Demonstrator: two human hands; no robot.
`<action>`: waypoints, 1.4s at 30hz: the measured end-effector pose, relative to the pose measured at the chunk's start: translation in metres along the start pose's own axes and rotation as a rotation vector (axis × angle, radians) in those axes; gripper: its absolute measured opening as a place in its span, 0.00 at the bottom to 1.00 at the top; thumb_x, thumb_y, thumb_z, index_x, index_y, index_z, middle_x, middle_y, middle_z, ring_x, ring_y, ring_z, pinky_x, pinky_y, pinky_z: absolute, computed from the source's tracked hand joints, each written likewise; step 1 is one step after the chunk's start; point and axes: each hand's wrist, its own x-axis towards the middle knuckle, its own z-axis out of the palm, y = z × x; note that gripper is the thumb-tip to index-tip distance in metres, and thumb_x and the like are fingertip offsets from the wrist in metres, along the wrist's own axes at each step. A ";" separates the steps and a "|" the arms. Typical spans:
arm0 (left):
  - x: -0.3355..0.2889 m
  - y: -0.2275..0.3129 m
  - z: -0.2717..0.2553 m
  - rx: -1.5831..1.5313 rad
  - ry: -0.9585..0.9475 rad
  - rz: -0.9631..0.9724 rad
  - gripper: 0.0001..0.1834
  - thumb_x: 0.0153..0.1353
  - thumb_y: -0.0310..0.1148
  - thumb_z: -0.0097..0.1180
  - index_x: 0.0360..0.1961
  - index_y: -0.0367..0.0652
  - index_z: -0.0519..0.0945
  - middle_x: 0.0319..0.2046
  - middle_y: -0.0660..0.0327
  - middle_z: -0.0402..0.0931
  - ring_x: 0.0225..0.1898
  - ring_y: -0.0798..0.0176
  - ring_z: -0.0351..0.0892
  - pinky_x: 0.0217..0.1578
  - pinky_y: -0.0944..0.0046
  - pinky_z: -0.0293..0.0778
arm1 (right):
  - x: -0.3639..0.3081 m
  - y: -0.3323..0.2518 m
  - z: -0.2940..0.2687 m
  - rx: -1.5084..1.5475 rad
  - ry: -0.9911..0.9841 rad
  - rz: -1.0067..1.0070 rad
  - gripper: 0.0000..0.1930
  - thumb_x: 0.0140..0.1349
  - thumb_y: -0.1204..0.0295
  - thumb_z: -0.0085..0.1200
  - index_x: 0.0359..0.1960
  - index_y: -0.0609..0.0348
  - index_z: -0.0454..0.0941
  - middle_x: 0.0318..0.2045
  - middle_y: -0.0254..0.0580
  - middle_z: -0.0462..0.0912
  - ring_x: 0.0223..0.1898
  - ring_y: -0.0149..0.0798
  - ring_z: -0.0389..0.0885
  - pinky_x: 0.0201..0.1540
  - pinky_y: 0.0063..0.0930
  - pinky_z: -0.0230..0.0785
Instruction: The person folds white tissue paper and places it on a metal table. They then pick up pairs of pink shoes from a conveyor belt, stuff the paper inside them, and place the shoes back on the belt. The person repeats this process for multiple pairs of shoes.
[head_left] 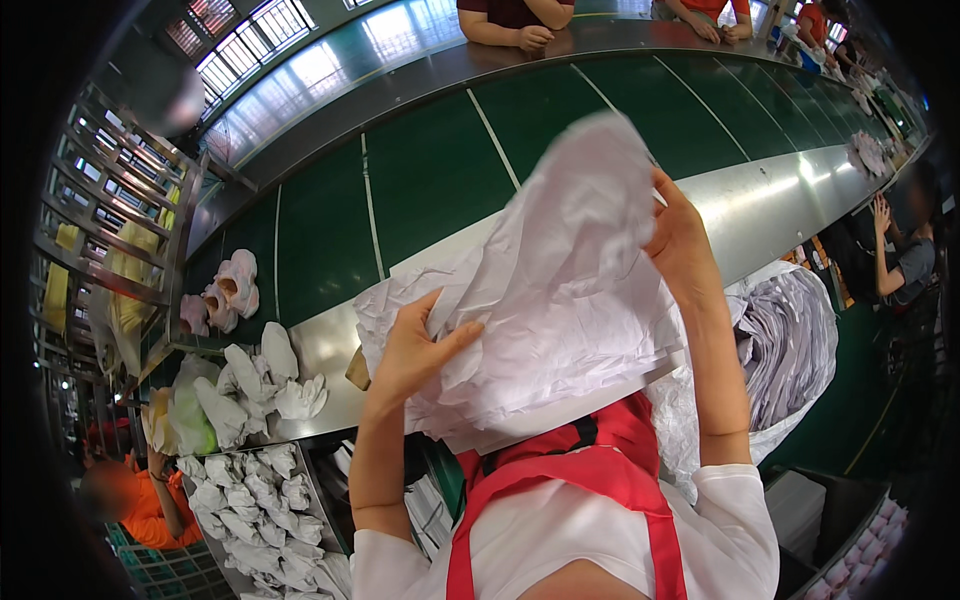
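A thin white sheet of tissue paper (580, 200) is lifted and curled above a stack of crumpled white paper (560, 345) in front of me. My right hand (678, 232) pinches the raised sheet at its right edge. Lower down, at the left side, my left hand (415, 345) has its thumb and fingers about a fold of the paper. The stack lies at the near edge of the metal ledge, close to my red apron (570, 485). Part of each hand's fingertips is hidden by paper.
A green conveyor belt (430, 170) runs past beyond the ledge. Pale shoes (232, 290) sit at its left. Wrapped white bundles (255, 510) fill a bin lower left. A bag of folded paper (785, 345) stands right. A metal rack (120, 250) is far left. Other people work nearby.
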 end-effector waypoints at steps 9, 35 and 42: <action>-0.030 -0.043 0.018 0.131 0.315 0.013 0.23 0.57 0.26 0.55 0.55 0.32 0.69 0.50 0.54 0.71 0.48 0.63 0.71 0.50 0.63 0.67 | -0.050 0.026 0.046 -0.284 -0.106 -0.200 0.15 0.62 0.69 0.52 0.47 0.65 0.72 0.25 0.40 0.75 0.24 0.30 0.69 0.30 0.27 0.66; 0.011 0.018 -0.003 0.488 0.450 0.194 0.09 0.59 0.30 0.57 0.29 0.34 0.74 0.23 0.64 0.71 0.30 0.74 0.67 0.34 0.73 0.65 | -0.014 -0.022 -0.046 -1.123 -0.311 -0.128 0.16 0.49 0.66 0.59 0.40 0.56 0.76 0.33 0.48 0.80 0.34 0.46 0.78 0.38 0.35 0.69; 0.004 0.014 0.029 1.109 0.616 0.653 0.11 0.51 0.25 0.61 0.37 0.40 0.78 0.35 0.59 0.77 0.36 0.57 0.75 0.42 0.60 0.68 | -0.024 -0.022 0.007 -1.397 0.098 -0.683 0.18 0.48 0.76 0.61 0.44 0.55 0.76 0.33 0.41 0.78 0.34 0.44 0.79 0.39 0.34 0.72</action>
